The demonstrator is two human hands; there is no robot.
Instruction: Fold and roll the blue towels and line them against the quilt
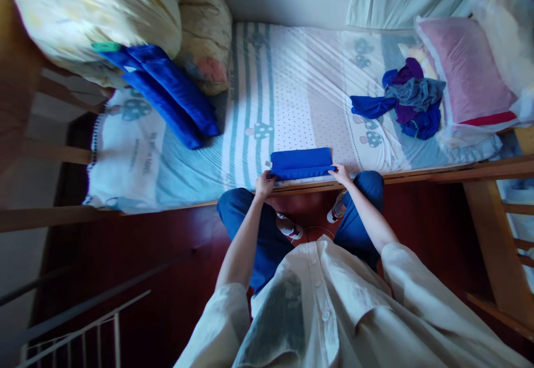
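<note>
A blue cloth (301, 160), folded into a flat rectangle with its near edge turned up, lies at the front edge of the bed. At its near left corner, my left hand (264, 183) pinches the fabric, beside a small pale tag. My right hand (341, 175) grips the near right corner with thumb and fingers. Whether the piece is a garment or a towel I cannot tell. Farther left rest long blue folded bundles (171, 95), side by side. On the right a loose pile of crumpled clothes (413, 101) shows blue, purple and grey-blue.
The bed (292, 95) has a patterned sheet and a wooden rail (438, 176). Large stuffed bags (204, 34) stand at the back left. A pink pillow (467, 70) is at the right end. A white metal rack (83, 329) stands on the floor at lower left.
</note>
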